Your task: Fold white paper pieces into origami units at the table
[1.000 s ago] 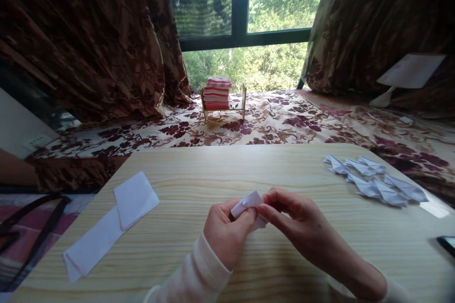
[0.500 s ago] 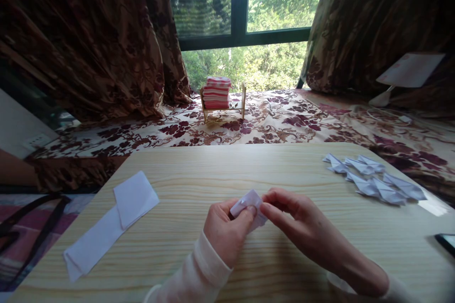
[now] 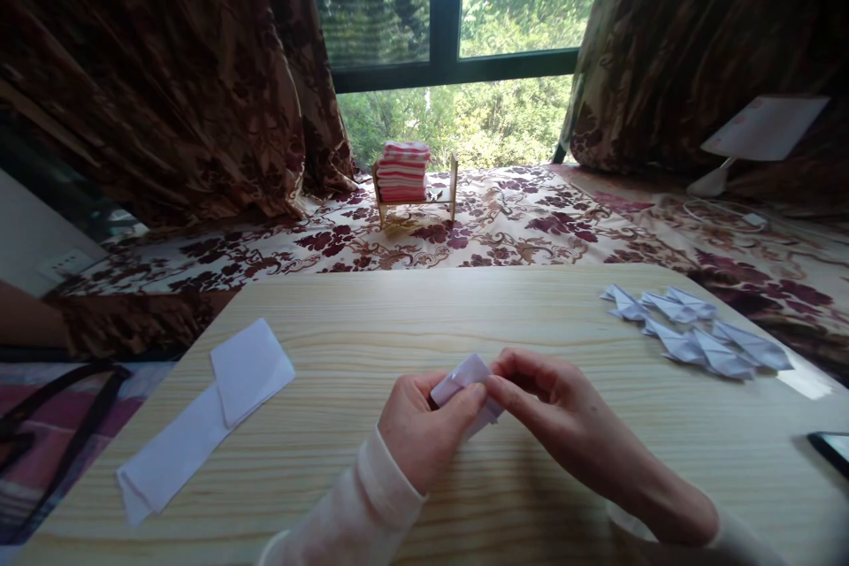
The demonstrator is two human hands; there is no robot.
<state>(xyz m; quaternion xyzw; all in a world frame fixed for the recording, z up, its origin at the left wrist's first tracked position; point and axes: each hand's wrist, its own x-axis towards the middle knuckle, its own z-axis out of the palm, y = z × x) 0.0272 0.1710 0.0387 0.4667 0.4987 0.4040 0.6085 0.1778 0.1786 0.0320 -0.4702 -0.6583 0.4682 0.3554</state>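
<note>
A small folded piece of white paper (image 3: 466, 374) is held above the middle of the table's near half. My left hand (image 3: 424, 424) is closed on it, thumb pressed flat on top and fingers behind. My right hand (image 3: 563, 407) pinches the paper's right edge between thumb and fingertips; the exact contact is partly hidden. Several folded white paper pieces with pointed ends (image 3: 703, 336) lie grouped at the table's right. To the left are white paper sheets (image 3: 252, 371) overlapping a long white paper strip (image 3: 176, 455) with a folded end.
The light wooden table (image 3: 398, 309) stands before a window. Behind it, a small wooden rack (image 3: 454, 186) carries a pile of pink-striped cloths (image 3: 403, 172). A white lamp (image 3: 762, 128) stands at the right. A dark-edged device (image 3: 832, 453) shows at the right edge.
My left thumb has slid slightly to the right over the folded paper, closer to my right fingertips. Both hands keep their hold, and the other papers lie as before.
</note>
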